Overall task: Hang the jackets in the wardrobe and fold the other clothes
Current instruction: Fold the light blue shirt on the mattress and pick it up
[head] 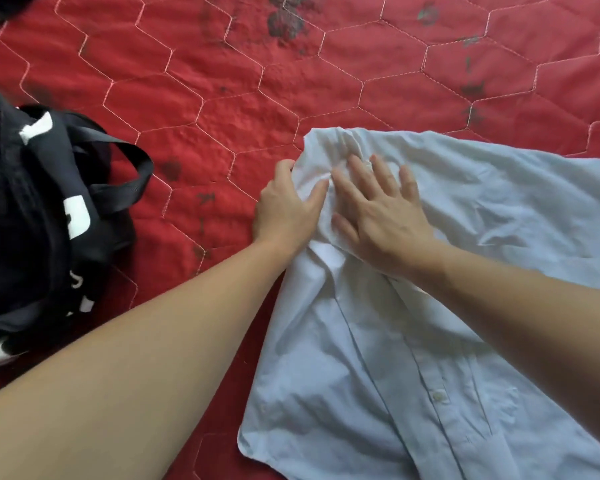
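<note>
A pale blue button-up shirt [413,358] lies spread on the red quilted bedspread [222,98], its button placket running toward the lower right. My left hand [284,209] grips a bunched fold at the shirt's left edge, thumb on top of the cloth. Beside it, my right hand [381,209] lies flat with fingers spread, pressing the crumpled fabric down. Both forearms reach in from the bottom of the view.
A black bag or garment with white lettering and black straps [49,216] sits at the left edge of the bedspread. More dark cloth [0,8] shows at the top left corner. Dark stains mark the quilt near the top middle.
</note>
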Demonstrator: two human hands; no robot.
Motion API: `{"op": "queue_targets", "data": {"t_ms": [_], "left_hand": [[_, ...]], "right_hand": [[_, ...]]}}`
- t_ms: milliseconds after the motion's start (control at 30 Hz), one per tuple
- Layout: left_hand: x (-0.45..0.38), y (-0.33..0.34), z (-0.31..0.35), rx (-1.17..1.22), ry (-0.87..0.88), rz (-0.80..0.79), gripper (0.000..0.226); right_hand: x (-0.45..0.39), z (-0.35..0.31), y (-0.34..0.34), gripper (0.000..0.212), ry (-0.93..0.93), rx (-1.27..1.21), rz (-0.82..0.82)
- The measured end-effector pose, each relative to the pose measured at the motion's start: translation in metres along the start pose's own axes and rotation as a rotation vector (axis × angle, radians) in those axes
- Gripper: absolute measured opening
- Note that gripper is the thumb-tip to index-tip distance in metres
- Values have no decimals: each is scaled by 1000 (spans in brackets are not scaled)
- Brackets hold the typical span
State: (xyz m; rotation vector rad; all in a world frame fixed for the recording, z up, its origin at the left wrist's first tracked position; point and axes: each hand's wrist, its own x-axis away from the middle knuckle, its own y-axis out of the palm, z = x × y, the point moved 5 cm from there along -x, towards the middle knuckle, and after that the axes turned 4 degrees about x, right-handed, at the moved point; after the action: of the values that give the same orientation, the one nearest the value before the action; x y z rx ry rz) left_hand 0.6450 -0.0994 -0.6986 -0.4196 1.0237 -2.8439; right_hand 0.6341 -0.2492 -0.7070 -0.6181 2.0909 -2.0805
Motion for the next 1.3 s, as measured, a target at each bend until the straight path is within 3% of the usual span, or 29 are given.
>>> {"op": "queue_targets", "data": {"t_ms": [133,367,500,667,800,967,1100,1200,1233,1300], "left_hand": [[37,-6,-20,125,-131,-41,35],[104,-7,-47,202,-318,-396,25],[139,-13,-66,266,-436,-503,28],[168,-19,-84,158,-498,-663,18],[197,-26,-99,-19,-593,-951,27],[219,-31,-116,-164,-650,-1232,7],[217,-36,-123,-263,-627,-1254,8],[212,-46,-120,-371,-598,-1239,25],[203,-49,-116,-404,-552,-1163,36],[175,-56,-101,-450,-386,-859,51]], "right_hand": [[32,-14,0,67,32,-11,-38],[108,-39,5,66,121,-65,-98],[130,-53,4,69,136,-105,-122],[133,-52,5,72,123,-107,-159],[134,-49,9,72,133,-95,-187],[130,-50,14,69,119,-74,-217],[131,-51,12,65,110,-45,-216],[133,-55,8,65,98,-18,-201],[133,-56,6,67,95,-15,-198],[133,-60,2,69,91,-32,-199]]}}
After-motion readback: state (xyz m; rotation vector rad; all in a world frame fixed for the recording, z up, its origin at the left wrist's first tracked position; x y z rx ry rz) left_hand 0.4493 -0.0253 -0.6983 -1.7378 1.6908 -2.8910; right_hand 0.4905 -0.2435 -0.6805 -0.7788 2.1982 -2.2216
